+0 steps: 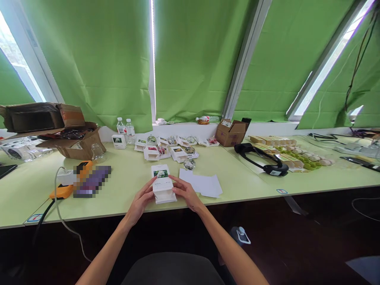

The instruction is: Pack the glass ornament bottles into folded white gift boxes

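Observation:
A small white cardboard box (162, 183) with a flower picture on its raised lid lies near the front edge of the pale green table (124, 190). My left hand (141, 200) grips its left side, fingers curled against it. My right hand (184, 192) grips its right side the same way. Just right of my right hand lie white paper sheets (203, 184). A clear glass ball (189, 163) rests behind the sheets.
Several open white boxes and glass balls (166, 148) sit farther back, with two water bottles (126, 127). Brown cartons (74, 142) stand at the left, another carton (231, 132) at the back. A black headset (261, 158) and rows of small items (293, 156) lie right. An orange device (71, 180) lies left.

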`<state>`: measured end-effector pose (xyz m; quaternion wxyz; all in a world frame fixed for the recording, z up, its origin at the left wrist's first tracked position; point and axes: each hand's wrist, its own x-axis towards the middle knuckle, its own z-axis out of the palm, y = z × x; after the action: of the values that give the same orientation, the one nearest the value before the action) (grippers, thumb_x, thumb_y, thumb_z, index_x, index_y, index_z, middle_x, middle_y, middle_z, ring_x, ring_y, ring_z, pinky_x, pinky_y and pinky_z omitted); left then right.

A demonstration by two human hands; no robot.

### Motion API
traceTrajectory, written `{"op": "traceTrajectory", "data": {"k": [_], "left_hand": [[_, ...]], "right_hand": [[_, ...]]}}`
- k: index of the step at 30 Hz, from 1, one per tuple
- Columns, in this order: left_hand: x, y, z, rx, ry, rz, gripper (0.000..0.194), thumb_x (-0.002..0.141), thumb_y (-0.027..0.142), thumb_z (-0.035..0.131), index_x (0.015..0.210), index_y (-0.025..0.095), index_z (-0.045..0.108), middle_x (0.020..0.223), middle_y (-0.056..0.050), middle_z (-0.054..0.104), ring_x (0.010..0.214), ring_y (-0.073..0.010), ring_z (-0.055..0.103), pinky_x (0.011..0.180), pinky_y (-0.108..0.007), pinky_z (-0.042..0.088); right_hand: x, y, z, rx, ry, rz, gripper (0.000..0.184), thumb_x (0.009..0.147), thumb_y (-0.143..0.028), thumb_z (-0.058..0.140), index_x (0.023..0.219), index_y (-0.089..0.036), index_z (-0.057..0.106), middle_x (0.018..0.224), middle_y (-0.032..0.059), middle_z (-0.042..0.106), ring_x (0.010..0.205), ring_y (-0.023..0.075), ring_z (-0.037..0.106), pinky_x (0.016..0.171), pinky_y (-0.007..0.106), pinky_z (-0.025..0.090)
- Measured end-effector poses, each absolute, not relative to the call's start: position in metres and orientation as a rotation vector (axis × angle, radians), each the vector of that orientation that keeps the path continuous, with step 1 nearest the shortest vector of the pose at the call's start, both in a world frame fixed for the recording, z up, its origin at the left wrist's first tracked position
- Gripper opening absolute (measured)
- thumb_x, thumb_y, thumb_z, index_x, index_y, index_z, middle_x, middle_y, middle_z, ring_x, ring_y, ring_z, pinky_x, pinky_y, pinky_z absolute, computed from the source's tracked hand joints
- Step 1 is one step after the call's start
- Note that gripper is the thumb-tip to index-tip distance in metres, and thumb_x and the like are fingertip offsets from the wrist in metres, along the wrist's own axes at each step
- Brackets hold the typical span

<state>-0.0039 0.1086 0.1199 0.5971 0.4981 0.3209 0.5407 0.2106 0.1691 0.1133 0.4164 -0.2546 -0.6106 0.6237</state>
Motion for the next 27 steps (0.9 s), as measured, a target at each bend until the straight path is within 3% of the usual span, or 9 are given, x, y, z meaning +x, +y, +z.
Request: {"op": "traceTrajectory", "data": {"k": [6,27], "left_hand": [[-0.0033,0.1094,0.1184,1.237,0.821,1.255,0.064,0.079,0.027,0.064,0.14,0.027,0.043,0.137,-0.008,0.054,0.123,-0.0298,0.051,0.102,-0.04,0.038],[0.0011,0.1093,0.1156,1.303,0.896,1.308,0.056,0.083,0.03,0.061,0.138,0.028,0.046,0.138,-0.005,0.053,0.119,-0.0276,0.052,0.101,-0.04,0.04]], "right_hand": [[0.2114,0.1701,0.1136,-0.633,-1.504,1.58,0.06,0.076,-0.042,0.071,0.132,-0.028,0.053,0.098,0.0043,0.065,0.093,0.0211,0.057,0.083,0.037,0.046],[0.2116,0.1682,0.1167,-0.619,-1.582,1.585,0.071,0.069,-0.037,0.078,0.133,-0.027,0.05,0.1,0.0047,0.065,0.086,0.0202,0.059,0.077,0.036,0.049]]}}
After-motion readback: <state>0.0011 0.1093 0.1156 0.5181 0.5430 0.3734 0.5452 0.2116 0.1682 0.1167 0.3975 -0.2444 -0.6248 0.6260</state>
